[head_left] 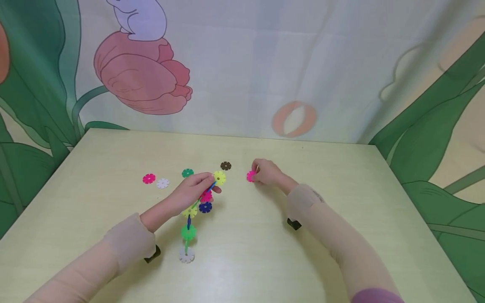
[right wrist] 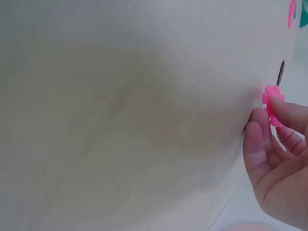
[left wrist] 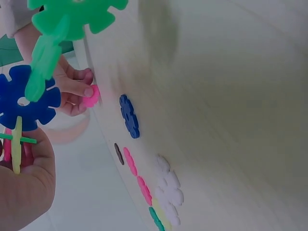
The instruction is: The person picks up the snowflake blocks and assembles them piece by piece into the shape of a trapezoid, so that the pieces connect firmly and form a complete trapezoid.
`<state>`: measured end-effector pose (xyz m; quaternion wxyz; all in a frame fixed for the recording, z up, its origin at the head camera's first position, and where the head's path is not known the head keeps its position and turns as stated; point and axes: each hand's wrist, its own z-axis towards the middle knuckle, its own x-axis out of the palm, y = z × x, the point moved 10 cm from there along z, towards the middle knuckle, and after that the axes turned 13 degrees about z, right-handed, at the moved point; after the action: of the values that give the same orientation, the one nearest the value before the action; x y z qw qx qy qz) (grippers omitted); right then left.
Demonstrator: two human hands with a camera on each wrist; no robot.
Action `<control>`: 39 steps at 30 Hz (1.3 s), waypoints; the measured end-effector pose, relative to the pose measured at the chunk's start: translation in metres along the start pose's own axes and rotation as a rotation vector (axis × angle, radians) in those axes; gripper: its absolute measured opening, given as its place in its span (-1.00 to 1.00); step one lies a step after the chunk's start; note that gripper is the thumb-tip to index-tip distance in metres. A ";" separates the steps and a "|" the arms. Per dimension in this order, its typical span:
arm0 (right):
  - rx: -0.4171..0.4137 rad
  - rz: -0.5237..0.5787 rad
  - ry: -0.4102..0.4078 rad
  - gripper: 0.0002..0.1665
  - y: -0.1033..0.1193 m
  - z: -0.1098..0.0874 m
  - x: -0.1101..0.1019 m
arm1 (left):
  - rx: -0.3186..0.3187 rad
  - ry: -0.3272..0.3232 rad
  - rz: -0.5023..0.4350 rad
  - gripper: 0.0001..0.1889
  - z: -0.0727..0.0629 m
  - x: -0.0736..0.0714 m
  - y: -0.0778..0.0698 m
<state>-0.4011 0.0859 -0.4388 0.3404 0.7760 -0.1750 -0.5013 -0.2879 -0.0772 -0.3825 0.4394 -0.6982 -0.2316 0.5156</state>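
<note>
My left hand [head_left: 191, 189] holds a chain of interlocking flower-shaped plastic discs near its upper end. A yellow disc [head_left: 219, 178] sticks out beyond the fingertips. Below the hand hang another yellow disc, a blue one, a bright green disc [head_left: 188, 232] and, lowest, a white disc [head_left: 186, 255]. The left wrist view shows the green disc [left wrist: 79, 19] and blue disc [left wrist: 29, 98] slotted together with further pieces. To the right, my right hand [head_left: 268, 171] pinches a single pink disc [right wrist: 273, 103] between thumb and fingers. The fingers partly cover that disc.
Loose discs lie on the pale wooden table [head_left: 242, 261]: brown [head_left: 225, 166], teal green [head_left: 187, 173], pink [head_left: 149, 179], white [head_left: 163, 183] and dark blue [head_left: 205, 207], the last beside the chain. A printed curtain [head_left: 235, 84] hangs along the table's far edge.
</note>
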 end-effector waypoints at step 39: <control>-0.408 0.404 -0.206 -0.88 0.089 -0.104 0.013 | -0.176 -0.329 -0.119 -0.76 0.003 0.009 -0.010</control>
<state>-0.2958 0.0522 -0.3569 0.5623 0.5861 -0.2551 -0.5246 -0.2866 -0.0639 -0.3784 0.3623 -0.6253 -0.3853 0.5739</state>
